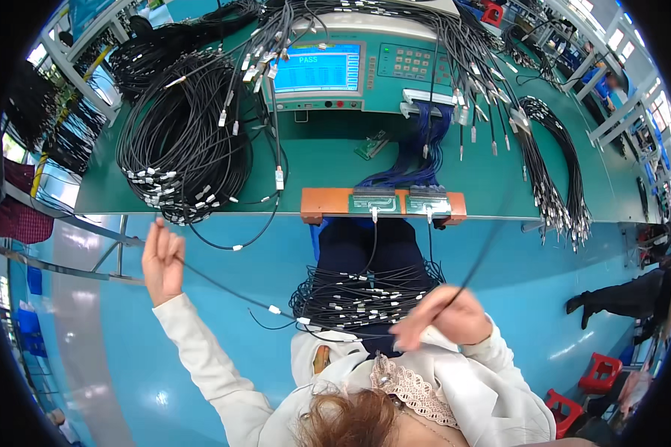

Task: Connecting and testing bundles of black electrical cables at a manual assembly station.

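My left hand (163, 262) is raised at the left below the table edge, its fingers curled round a black cable (227, 289). That cable slopes down toward my lap, with white tags along it. My right hand (446, 319) is over the right side of my lap, closed on another stretch of black cable (484, 249) that swings up to the right, blurred. Between the hands a bundle of tagged black cables (358, 298) lies across my thighs. Two cables hang from the green connector boards (376, 203) on the orange block (324, 200) at the table's front edge.
A green tester (380, 67) with a lit screen (317, 68) stands at the back of the green table. Blue wires (417, 149) run from it to the boards. Coiled black cables (186, 141) sit at the left; more bundles (555, 164) hang over the right edge. Red stools (599, 372) stand lower right.
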